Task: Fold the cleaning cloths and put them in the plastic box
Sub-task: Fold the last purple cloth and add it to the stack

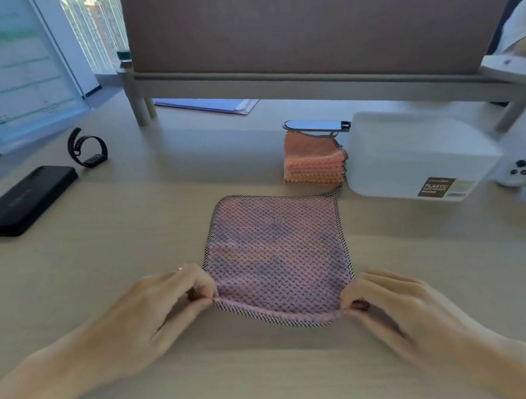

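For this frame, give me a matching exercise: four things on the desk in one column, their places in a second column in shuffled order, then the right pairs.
Things:
1. pink cloth
2. orange cloths
3. plastic box
4. black phone

Places:
A. far left of the desk
B. stacked just left of the box
C. flat in the middle, near corners pinched by the left hand and right hand
D. right side, label facing the camera

Pairs: 1-C, 2-B, 3-D, 4-A

Light wood surface (109, 264) carries: pink cloth (275, 258) spread flat, orange cloth stack (314, 164), plastic box (415, 158), black phone (26, 201), watch (87, 148), papers (210, 105).
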`<state>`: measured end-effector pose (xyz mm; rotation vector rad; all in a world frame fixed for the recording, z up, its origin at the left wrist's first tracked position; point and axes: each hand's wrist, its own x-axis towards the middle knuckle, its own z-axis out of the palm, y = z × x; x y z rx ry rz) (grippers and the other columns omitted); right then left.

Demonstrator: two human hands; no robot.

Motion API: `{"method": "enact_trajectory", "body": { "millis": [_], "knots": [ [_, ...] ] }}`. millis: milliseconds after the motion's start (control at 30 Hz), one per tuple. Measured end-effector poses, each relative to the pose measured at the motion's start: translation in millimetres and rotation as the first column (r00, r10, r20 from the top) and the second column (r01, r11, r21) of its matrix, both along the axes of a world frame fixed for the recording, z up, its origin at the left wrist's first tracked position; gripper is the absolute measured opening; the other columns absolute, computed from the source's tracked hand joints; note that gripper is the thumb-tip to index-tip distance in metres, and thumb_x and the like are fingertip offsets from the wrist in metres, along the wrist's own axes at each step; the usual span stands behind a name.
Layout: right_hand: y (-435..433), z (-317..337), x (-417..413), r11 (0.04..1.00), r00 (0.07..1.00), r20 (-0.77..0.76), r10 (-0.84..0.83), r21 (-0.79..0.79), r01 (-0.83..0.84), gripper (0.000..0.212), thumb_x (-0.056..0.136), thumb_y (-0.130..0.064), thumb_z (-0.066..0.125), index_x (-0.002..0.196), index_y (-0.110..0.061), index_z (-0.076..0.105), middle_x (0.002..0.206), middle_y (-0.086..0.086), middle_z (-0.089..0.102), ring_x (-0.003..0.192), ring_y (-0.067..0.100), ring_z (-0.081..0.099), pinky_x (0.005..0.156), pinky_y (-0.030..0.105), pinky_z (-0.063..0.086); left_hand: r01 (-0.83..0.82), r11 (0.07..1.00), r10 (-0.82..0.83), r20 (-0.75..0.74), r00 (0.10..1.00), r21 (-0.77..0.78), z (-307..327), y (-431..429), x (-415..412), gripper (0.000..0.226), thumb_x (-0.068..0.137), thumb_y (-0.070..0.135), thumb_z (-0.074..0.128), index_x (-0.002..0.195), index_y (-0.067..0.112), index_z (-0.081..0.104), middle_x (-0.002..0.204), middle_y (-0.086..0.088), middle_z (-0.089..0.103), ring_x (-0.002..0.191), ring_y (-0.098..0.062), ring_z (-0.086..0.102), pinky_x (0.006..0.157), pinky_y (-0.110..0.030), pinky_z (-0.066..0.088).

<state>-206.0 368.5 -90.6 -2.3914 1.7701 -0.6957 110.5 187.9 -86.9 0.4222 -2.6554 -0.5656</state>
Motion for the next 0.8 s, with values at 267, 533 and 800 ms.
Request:
{"method": "enact_trajectory", "body": {
  "millis": [267, 533, 800],
  "knots": [
    [-53.7, 33.3, -17.7, 0.942, 0.690, 0.650, -0.317, 0.133, 0.307, 0.013, 0.098, -0.007, 0.061, 0.097, -0.019, 0.065, 0.073, -0.001, 0.066, 0.066, 0.014, 0.061, 0.064, 0.028, 0.050, -0.184, 0.838, 0.310, -0.171, 0.935, 0.515, 35.8, -43.7, -51.0, 0.020, 0.086, 0.025, 0.075, 0.097, 0.033, 0.061, 0.084, 0.001, 0.074, 0.073, -0.015, 0.067, 0.068, -0.025, 0.051],
    [-130.0, 29.7, -54.7, 0.762, 0.363, 0.670, -0.647, 0.580, 0.287, 0.018, 0.101, -0.025, 0.061, 0.101, -0.010, 0.069, 0.095, 0.011, 0.063, 0.079, 0.020, 0.056, 0.076, 0.033, 0.049, -0.447, 0.795, 0.487, 0.006, 0.873, 0.410, 17.6, -106.8, -100.5, 0.010, 0.094, 0.025, 0.072, 0.084, 0.023, 0.075, 0.076, 0.008, 0.075, 0.066, -0.001, 0.067, 0.059, -0.011, 0.048],
    [-137.9, 12.1, -60.8, 0.798, 0.648, 0.469, -0.600, 0.407, 0.444, 0.010, 0.081, -0.019, 0.083, 0.088, -0.019, 0.075, 0.075, 0.000, 0.077, 0.072, 0.028, 0.074, 0.073, 0.041, 0.062, -0.517, 0.851, 0.517, 0.023, 0.856, 0.097, 2.6, -107.7, -104.2, 0.006, 0.090, 0.031, 0.076, 0.085, 0.028, 0.079, 0.074, 0.017, 0.072, 0.069, 0.007, 0.061, 0.062, 0.000, 0.038]
  ]
}}
